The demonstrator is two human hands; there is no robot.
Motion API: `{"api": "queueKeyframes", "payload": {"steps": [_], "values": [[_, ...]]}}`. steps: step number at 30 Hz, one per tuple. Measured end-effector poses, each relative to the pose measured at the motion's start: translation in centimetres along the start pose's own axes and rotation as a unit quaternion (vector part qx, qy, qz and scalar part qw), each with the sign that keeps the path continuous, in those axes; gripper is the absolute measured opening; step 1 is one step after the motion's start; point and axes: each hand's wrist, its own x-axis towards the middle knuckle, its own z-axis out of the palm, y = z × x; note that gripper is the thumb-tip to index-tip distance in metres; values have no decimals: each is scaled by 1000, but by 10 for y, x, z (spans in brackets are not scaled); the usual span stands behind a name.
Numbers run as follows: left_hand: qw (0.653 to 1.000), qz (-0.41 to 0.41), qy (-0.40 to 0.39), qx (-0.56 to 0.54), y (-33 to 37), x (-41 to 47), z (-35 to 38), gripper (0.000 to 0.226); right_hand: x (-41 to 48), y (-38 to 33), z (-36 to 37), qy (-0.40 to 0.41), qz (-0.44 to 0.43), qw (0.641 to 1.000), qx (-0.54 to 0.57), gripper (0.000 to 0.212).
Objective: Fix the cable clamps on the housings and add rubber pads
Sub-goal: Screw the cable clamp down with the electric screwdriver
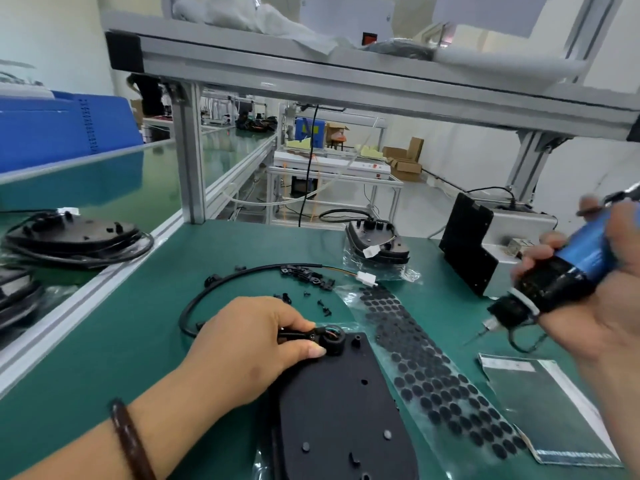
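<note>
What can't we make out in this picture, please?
Head view:
The left hand covers where the cable meets the housing.
The screwdriver in the right hand: blurred, its top cut off by the right edge.
The small parts: too small to identify.
Housing's near end: cut off by the bottom edge.

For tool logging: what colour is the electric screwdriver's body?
The screwdriver is blue with a black lower grip; head view.
</note>
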Motion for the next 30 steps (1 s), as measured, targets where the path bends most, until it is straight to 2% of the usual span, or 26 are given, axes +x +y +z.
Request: {"api": "queueKeyframes", "payload": {"steps": [4, 8, 13, 30], "values": [[1000, -3, 2, 6, 0, -1, 1, 34, -12, 18, 70, -136, -5, 991, -4, 17], [1000, -13, 0, -3, 1, -1, 1, 36, -26, 48, 121, -180, -38, 981, -58, 30], [1000, -18, -4, -13, 4, -1, 0, 33, -31, 78, 136, -197, -40, 974, -106, 17], [1000, 1, 6, -7, 3, 0, 0, 35, -28, 91, 136, -191, -19, 972, -137, 25]]}}
